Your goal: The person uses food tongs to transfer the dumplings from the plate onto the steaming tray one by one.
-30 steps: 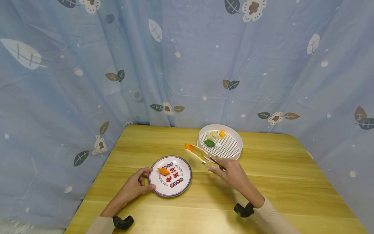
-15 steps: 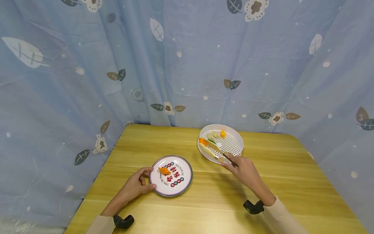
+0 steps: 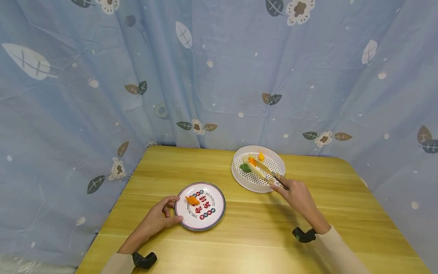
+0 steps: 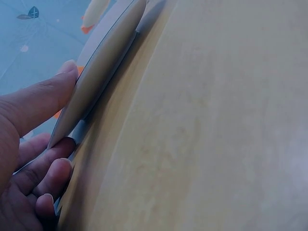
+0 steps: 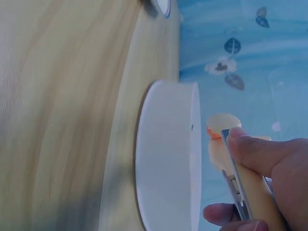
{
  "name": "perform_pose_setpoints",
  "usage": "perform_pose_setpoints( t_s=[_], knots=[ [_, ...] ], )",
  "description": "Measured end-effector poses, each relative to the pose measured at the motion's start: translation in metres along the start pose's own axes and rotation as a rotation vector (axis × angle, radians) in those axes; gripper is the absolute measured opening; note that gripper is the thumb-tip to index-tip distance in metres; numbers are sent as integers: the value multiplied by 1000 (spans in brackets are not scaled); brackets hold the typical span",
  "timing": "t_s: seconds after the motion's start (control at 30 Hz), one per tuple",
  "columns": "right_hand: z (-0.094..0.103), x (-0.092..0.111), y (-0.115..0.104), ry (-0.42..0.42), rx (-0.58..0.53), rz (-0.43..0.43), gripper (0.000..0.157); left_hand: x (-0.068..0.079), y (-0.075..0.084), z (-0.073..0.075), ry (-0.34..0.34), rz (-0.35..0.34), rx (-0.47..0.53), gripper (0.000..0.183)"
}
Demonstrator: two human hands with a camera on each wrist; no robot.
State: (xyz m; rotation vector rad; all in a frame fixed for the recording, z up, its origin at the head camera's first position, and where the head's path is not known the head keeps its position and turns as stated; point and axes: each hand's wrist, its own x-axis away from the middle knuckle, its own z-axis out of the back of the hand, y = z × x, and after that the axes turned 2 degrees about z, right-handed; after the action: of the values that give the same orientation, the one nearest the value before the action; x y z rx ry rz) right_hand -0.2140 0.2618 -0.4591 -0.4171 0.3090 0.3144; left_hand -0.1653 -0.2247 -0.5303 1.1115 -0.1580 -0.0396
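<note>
My right hand grips a pair of tongs, thumb along one metal arm in the right wrist view. Between the pale tips is an orange dumpling-shaped piece, over a white perforated steamer tray. Green and yellow pieces lie in that tray, with pale ones partly hidden behind the tongs. At left, my left hand holds the rim of a round printed plate, thumb at the edge and fingertips beneath it. Another orange piece sits on this plate.
Everything stands on a wooden table. A blue curtain with leaf prints hangs behind its back edge, close to the tray. The plate lies to the front left of the tray.
My right hand has carried the tongs and orange piece from beside the tray to over it, rightward and slightly back. The left hand and plate have stayed in place.
</note>
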Motion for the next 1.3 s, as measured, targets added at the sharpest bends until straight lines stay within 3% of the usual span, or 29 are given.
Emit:
perform_pose_setpoints(
  t_s=[0.5,0.67,0.87,0.97,1.3],
  knots=[
    [-4,-16,26,-22,67,4,57,2,1,1,-5,4,12,71],
    [-4,-21,27,-71,95,-7,57,1,-1,1,-9,0,9,72],
    [-3,-25,24,-120,103,-23,34,0,-1,1,-13,-4,7,72],
    [-3,-26,23,-134,92,-37,32,0,-1,1,-12,-7,6,72],
    [-2,-27,25,-148,77,-78,39,0,0,1,-5,3,-1,71]
  ],
)
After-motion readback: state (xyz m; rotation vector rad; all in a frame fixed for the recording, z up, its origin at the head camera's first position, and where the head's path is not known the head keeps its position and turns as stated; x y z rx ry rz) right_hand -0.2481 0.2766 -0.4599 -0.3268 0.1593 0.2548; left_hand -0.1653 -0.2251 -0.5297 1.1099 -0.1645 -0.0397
